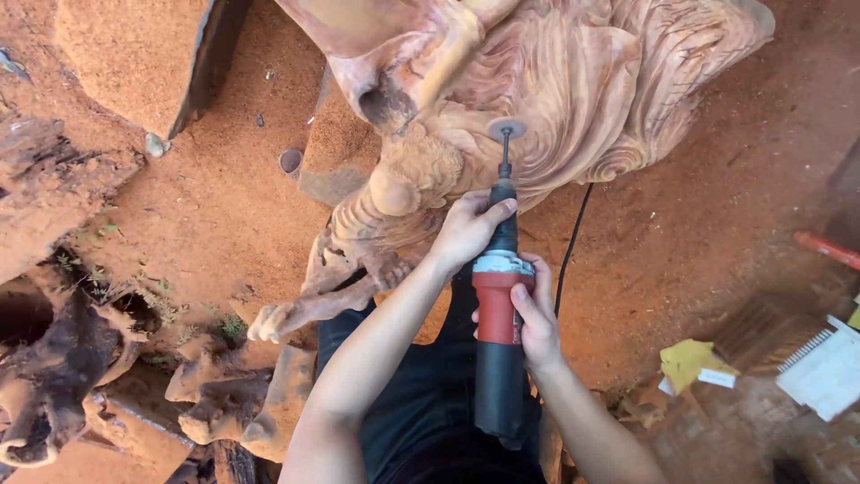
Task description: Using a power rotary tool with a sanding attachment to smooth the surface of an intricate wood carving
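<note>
Grinder (498,345), red and black: long axis is run straight ahead from the fingers. The front neck is gripped by the left hand (468,230), the red body by the right hand (536,315). Disc (507,129) is set against the wood carving (555,81), beyond the nearer left fingers.

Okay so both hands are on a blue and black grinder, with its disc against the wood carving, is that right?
Not quite: the grinder is red and black, not blue and black, as the head view shows. The rest holds: the left hand holds it near the front, the right hand holds the red body, and its disc is against the wood carving.
</note>
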